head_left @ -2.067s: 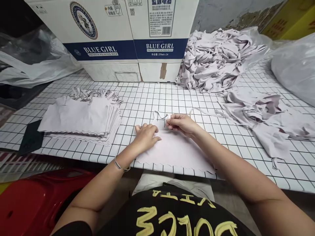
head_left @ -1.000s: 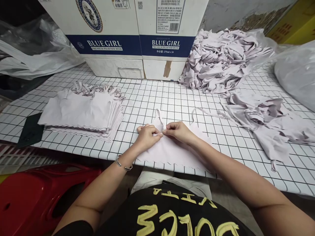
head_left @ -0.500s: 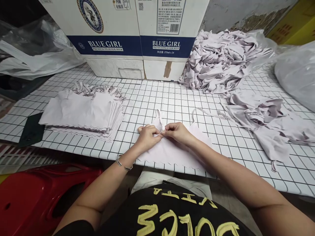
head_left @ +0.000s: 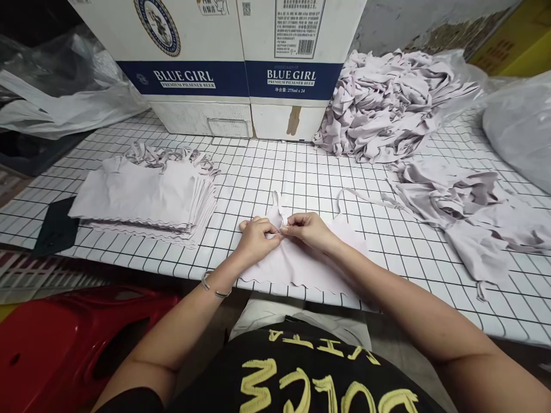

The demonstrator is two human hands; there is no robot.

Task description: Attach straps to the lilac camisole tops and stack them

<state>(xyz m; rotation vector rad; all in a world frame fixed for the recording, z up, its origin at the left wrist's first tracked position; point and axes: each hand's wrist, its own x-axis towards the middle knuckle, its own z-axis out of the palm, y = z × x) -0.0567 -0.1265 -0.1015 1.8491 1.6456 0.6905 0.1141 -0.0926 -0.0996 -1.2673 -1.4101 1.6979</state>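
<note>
A pale lilac camisole top (head_left: 297,267) lies flat at the near edge of the grid-patterned table (head_left: 267,178), its scalloped hem hanging slightly over the edge. My left hand (head_left: 255,240) and my right hand (head_left: 307,229) meet above its upper middle, both pinching the fabric near a thin strap (head_left: 279,207). A second strap (head_left: 344,195) trails off to the right. A silver bangle (head_left: 213,285) sits on my left wrist.
A neat stack of folded lilac tops (head_left: 144,198) lies to the left. A loose heap of the same garments (head_left: 387,103) sits at the back right, with more spread out (head_left: 465,206) on the right. Blue Girl cartons (head_left: 232,63) stand behind. Plastic bags flank both sides; a red stool (head_left: 64,350) is below left.
My hands have come together over the top's upper middle, going from flat pressing and strap handling to a joint pinch. The garment's hem has crept a little up the table.
</note>
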